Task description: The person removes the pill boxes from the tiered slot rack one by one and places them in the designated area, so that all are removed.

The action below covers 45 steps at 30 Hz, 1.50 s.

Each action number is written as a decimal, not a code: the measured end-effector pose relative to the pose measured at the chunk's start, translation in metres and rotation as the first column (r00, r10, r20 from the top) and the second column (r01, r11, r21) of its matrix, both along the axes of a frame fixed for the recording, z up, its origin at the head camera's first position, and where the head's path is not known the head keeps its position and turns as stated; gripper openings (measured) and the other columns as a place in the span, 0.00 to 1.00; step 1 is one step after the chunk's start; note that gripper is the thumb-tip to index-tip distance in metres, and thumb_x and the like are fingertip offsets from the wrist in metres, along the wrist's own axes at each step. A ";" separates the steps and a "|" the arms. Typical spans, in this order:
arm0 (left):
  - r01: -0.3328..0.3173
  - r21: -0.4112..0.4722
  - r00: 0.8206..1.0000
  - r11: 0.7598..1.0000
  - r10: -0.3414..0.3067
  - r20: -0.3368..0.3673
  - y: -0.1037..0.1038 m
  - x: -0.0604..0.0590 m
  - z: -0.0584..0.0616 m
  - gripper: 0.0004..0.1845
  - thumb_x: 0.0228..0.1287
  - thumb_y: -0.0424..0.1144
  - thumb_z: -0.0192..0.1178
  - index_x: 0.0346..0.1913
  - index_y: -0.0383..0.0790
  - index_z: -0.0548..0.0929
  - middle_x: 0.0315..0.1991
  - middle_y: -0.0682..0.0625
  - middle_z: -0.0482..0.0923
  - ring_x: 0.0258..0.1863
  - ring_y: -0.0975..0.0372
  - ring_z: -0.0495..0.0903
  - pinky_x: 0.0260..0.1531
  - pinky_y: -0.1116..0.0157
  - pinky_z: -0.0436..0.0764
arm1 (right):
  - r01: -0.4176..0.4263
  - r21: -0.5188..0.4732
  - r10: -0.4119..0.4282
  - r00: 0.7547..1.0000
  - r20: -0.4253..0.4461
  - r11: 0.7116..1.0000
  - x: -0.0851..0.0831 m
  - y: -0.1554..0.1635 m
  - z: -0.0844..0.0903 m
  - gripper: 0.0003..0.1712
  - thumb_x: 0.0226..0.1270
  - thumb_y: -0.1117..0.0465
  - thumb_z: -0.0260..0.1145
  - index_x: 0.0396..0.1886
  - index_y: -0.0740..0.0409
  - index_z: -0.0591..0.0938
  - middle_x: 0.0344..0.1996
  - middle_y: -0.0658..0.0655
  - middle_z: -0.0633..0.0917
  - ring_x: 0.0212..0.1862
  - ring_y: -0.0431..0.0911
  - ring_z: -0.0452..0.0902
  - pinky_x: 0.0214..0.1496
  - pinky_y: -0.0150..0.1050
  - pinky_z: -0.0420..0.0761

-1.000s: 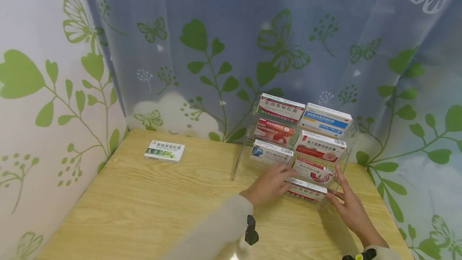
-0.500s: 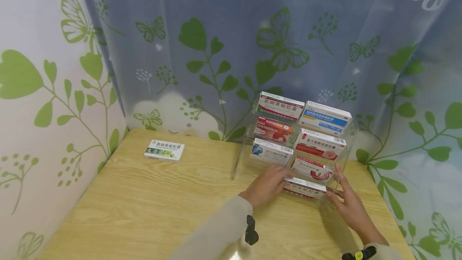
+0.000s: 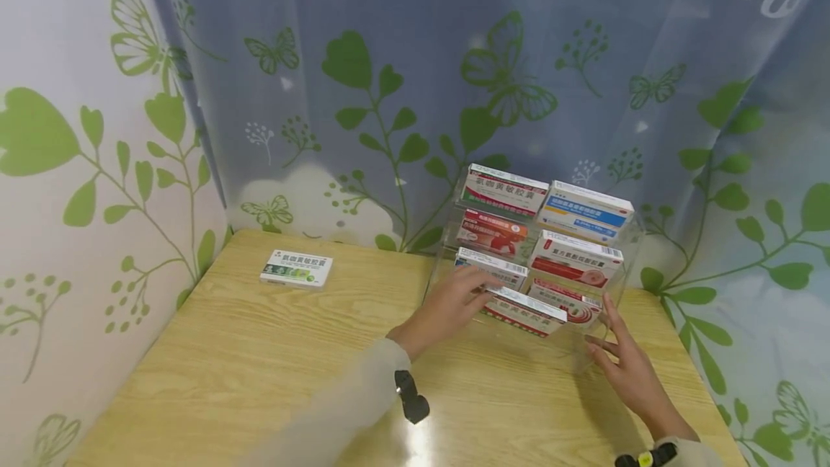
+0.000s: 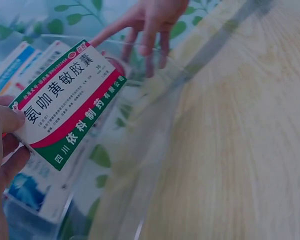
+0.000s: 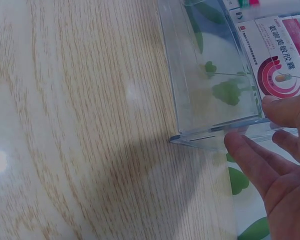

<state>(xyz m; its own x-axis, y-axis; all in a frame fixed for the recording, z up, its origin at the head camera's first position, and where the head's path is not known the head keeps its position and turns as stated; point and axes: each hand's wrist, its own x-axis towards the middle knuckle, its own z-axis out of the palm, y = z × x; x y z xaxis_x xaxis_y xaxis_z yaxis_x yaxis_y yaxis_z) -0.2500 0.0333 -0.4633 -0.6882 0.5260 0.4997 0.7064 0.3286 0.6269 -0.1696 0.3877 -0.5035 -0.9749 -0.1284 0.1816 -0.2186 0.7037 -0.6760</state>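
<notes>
My left hand (image 3: 447, 305) pinches one end of a medicine box (image 3: 525, 316), in front of the lower part of a clear stepped display rack (image 5: 172, 75). In the left wrist view the box shows a white face with a red band and green edges, tilted. My right hand (image 3: 625, 366) is at the rack's lower right side, its fingers extended and touching the clear plastic. Beside those fingers stands a white and red medicine box with a ring pattern (image 5: 277, 60). The front tier appears bare in the right wrist view.
Several other medicine boxes stand on the rack's tiers, including a blue and white box (image 3: 583, 213) at top right. A white and green medicine box (image 3: 297, 269) lies on the wooden table (image 3: 259, 352) at left. Patterned curtains (image 3: 363, 92) hang behind.
My left hand has lifted the red, white and green medicine box from the rack's front tier and moved it up and left. The right hand stays at the rack's side.
</notes>
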 end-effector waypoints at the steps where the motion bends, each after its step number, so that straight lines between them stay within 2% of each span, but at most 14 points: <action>1: -0.007 0.008 1.000 1.000 0.007 -0.002 -0.006 -0.001 0.003 0.14 0.80 0.33 0.65 0.63 0.42 0.87 0.61 0.50 0.87 0.60 0.58 0.83 0.61 0.67 0.85 | 0.002 0.002 -0.002 1.000 0.005 1.000 0.000 0.001 0.000 0.59 0.82 0.72 0.64 0.92 0.44 0.35 0.79 0.85 0.61 0.61 0.75 0.83 0.44 0.26 0.87; 6: -0.064 0.050 0.998 0.997 0.063 0.017 -0.042 -0.010 0.018 0.15 0.78 0.34 0.67 0.63 0.43 0.88 0.62 0.49 0.87 0.59 0.57 0.84 0.60 0.63 0.87 | 0.008 0.010 -0.009 1.000 0.005 1.000 0.002 0.003 0.000 0.59 0.81 0.74 0.64 0.92 0.45 0.35 0.78 0.85 0.62 0.61 0.75 0.83 0.44 0.27 0.88; 10: -0.110 0.104 0.991 0.988 0.101 0.087 -0.077 -0.022 0.022 0.15 0.79 0.35 0.66 0.64 0.43 0.88 0.63 0.49 0.86 0.60 0.56 0.85 0.62 0.62 0.87 | -0.001 0.001 0.001 1.000 -0.004 1.000 0.001 0.003 -0.001 0.59 0.81 0.74 0.63 0.92 0.46 0.35 0.78 0.85 0.62 0.61 0.75 0.82 0.44 0.27 0.88; 13: -0.154 0.148 0.979 0.977 0.130 0.160 -0.107 -0.032 0.022 0.15 0.81 0.36 0.65 0.65 0.42 0.87 0.63 0.48 0.86 0.61 0.54 0.85 0.65 0.57 0.86 | -0.008 -0.009 0.008 1.000 -0.004 1.000 0.001 0.003 -0.001 0.58 0.81 0.73 0.63 0.92 0.46 0.36 0.78 0.85 0.62 0.61 0.76 0.82 0.45 0.27 0.88; 17: -0.230 0.160 0.950 0.960 0.185 0.253 -0.145 -0.046 0.015 0.17 0.84 0.39 0.62 0.68 0.41 0.85 0.66 0.46 0.84 0.64 0.52 0.83 0.68 0.50 0.84 | -0.007 -0.004 0.007 1.000 -0.001 1.000 0.001 0.002 0.000 0.58 0.81 0.73 0.63 0.92 0.45 0.35 0.78 0.85 0.62 0.61 0.76 0.82 0.45 0.27 0.89; 23: -0.344 0.081 0.877 0.935 0.290 0.382 -0.188 -0.056 -0.012 0.19 0.87 0.42 0.58 0.73 0.48 0.82 0.71 0.47 0.80 0.66 0.51 0.80 0.70 0.45 0.81 | -0.005 0.004 0.005 1.000 0.007 1.000 0.000 0.003 -0.001 0.59 0.81 0.73 0.63 0.92 0.44 0.35 0.78 0.84 0.62 0.62 0.76 0.82 0.45 0.34 0.91; 27: -0.386 0.042 0.848 0.921 0.337 0.408 -0.205 -0.058 -0.027 0.19 0.87 0.41 0.57 0.73 0.48 0.81 0.73 0.46 0.78 0.68 0.49 0.79 0.72 0.44 0.80 | -0.007 0.000 0.007 1.000 0.008 1.000 -0.001 0.004 -0.001 0.59 0.81 0.73 0.63 0.92 0.43 0.35 0.79 0.84 0.60 0.62 0.76 0.82 0.46 0.39 0.93; 32: -0.390 -0.002 0.831 0.921 0.353 0.430 -0.217 -0.057 -0.042 0.19 0.87 0.39 0.56 0.73 0.46 0.81 0.74 0.44 0.77 0.68 0.49 0.79 0.72 0.44 0.79 | -0.006 0.003 0.006 1.000 -0.008 1.000 -0.001 0.004 -0.002 0.59 0.81 0.73 0.64 0.92 0.44 0.36 0.79 0.85 0.61 0.61 0.76 0.83 0.45 0.38 0.92; 35: -0.383 -0.045 0.822 0.923 0.363 0.439 -0.222 -0.057 -0.050 0.19 0.87 0.39 0.56 0.73 0.45 0.81 0.74 0.45 0.78 0.68 0.48 0.79 0.67 0.44 0.83 | -0.007 0.005 0.007 1.000 -0.017 1.000 -0.002 0.003 -0.002 0.59 0.81 0.73 0.64 0.92 0.44 0.36 0.79 0.84 0.62 0.60 0.76 0.83 0.45 0.35 0.91; 40: -0.370 -0.123 0.832 0.921 0.387 0.398 -0.228 -0.059 -0.062 0.18 0.88 0.39 0.54 0.72 0.42 0.82 0.70 0.41 0.81 0.65 0.44 0.82 0.59 0.44 0.86 | -0.012 -0.005 0.012 1.000 -0.019 1.000 -0.002 0.001 -0.003 0.59 0.80 0.74 0.64 0.92 0.44 0.37 0.79 0.84 0.61 0.61 0.76 0.83 0.45 0.28 0.89; 42: -0.362 -0.127 0.845 0.923 0.383 0.374 -0.229 -0.060 -0.068 0.19 0.88 0.37 0.54 0.73 0.40 0.81 0.71 0.39 0.80 0.66 0.43 0.82 0.62 0.43 0.85 | -0.013 -0.014 0.013 1.000 -0.011 1.000 -0.001 0.000 -0.004 0.59 0.80 0.74 0.64 0.92 0.44 0.36 0.79 0.84 0.60 0.61 0.76 0.83 0.45 0.28 0.88; 45: -0.366 -0.100 0.844 0.925 0.376 0.383 -0.229 -0.060 -0.073 0.22 0.87 0.37 0.55 0.77 0.41 0.77 0.76 0.39 0.76 0.69 0.41 0.80 0.67 0.41 0.82 | -0.012 -0.032 0.012 1.000 0.002 0.999 0.000 0.000 -0.004 0.59 0.81 0.74 0.63 0.92 0.43 0.35 0.80 0.84 0.60 0.62 0.77 0.82 0.45 0.29 0.89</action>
